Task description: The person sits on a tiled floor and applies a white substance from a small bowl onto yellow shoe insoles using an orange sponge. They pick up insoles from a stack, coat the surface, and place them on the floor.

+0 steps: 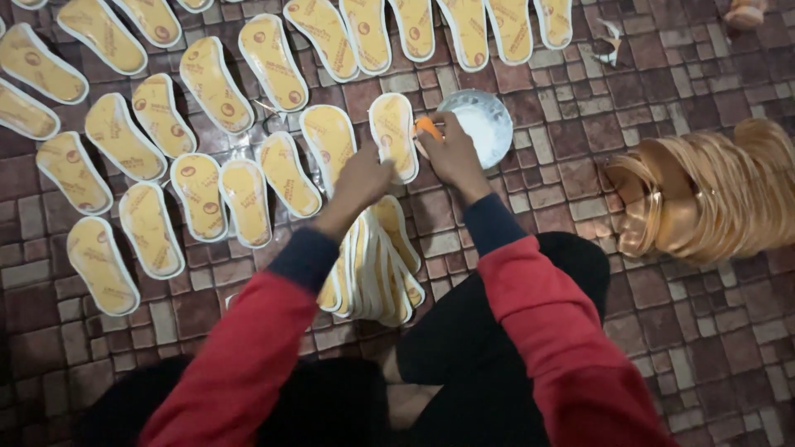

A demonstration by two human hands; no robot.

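while my left hand (362, 178) presses flat on a yellow insole (394, 136), my right hand (451, 153) pinches an orange brush (427, 128) — white bowl (484, 124) just beside.

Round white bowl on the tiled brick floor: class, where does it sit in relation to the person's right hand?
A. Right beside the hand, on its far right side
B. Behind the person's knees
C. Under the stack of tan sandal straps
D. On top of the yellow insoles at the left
A: the round white bowl lies on the tiled brick floor just beyond the right hand, which holds a small orange tool at its rim.
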